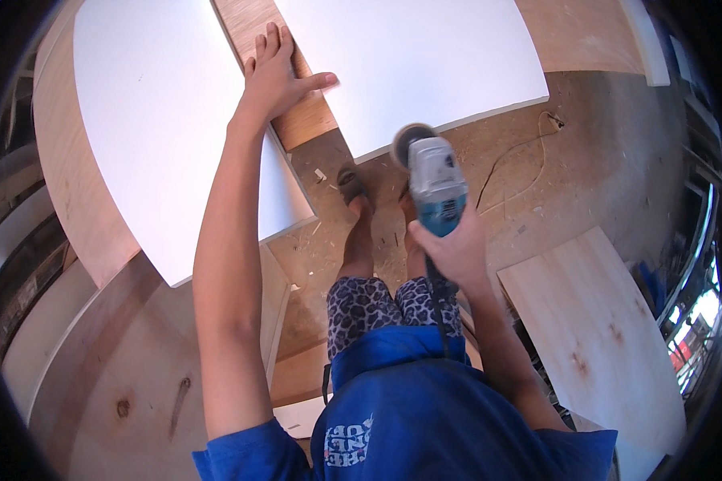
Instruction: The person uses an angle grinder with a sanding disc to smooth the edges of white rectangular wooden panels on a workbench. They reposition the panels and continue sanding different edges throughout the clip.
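My right hand [457, 246] grips the body of a teal and grey angle grinder [438, 174] with a round disc [410, 141] at its head. The disc is by the near edge of a white panel [433, 66]; whether it touches cannot be told. My left hand [277, 81] lies spread, its fingers on a strip of bare plywood [307, 123] and its thumb reaching over the corner side of that white panel. Left of the strip lies a second white panel [150, 138], partly hidden by my left forearm.
Below the panels is a dusty floor [517, 180] with wood scraps and a thin cable [541, 159]. A plywood sheet [589, 324] leans or lies at the lower right. Large curved plywood pieces [114, 361] stand at the lower left. My feet are beneath the panel edges.
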Demonstrator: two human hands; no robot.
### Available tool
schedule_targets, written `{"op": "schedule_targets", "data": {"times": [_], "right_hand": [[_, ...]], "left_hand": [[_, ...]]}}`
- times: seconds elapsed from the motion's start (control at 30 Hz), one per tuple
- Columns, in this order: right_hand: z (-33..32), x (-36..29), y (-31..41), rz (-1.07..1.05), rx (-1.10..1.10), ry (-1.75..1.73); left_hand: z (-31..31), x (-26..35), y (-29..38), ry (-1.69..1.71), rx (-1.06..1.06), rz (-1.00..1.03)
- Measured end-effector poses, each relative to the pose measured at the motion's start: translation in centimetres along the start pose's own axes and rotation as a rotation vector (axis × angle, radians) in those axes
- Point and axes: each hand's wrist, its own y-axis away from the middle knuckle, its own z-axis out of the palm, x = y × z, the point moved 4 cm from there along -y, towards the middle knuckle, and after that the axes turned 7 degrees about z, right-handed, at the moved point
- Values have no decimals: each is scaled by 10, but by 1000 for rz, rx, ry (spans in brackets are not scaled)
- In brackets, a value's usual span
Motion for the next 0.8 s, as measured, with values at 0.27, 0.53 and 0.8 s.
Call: {"op": "schedule_targets", "data": {"times": [0.27,0.53,0.8], "right_hand": [[16,-5,7,-17,-38,87],[-62,8,-35,47,115,-102],[-17,8,-13,-35,7,90]], "left_hand": [[-9,16,0,34,-92,-19],[-4,8,-2,28,-37,-15],[-8,9,-1,68,-71,-65]]}}
